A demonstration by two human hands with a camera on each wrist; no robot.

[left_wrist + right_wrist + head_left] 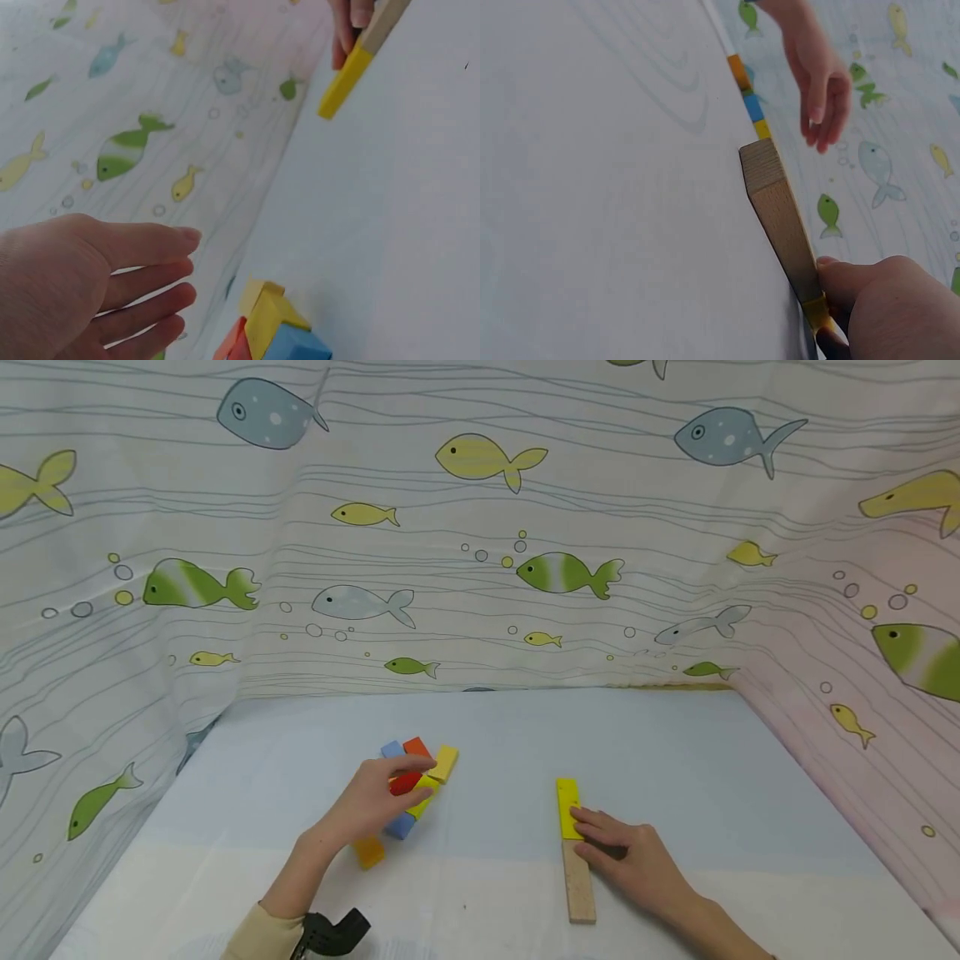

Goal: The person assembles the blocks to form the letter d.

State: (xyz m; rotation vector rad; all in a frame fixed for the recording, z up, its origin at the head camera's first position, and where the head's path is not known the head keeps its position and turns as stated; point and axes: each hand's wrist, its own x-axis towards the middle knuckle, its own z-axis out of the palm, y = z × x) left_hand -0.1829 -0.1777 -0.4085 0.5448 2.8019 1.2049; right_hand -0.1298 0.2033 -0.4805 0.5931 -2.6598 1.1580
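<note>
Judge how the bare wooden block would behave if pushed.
The bare wooden block looks rigid, given its straight edges. Its flat sides suggest sliding rather than rolling. Pushed toward the yellow block, it may shift that too; their ends meet.

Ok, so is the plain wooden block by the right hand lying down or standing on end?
Lying down: in the head view the wooden block stretches lengthwise along the table, end to end with a yellow block.

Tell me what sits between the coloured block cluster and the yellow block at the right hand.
Only bare tabletop separates the coloured block cluster from the yellow block; the head view shows it.
</note>
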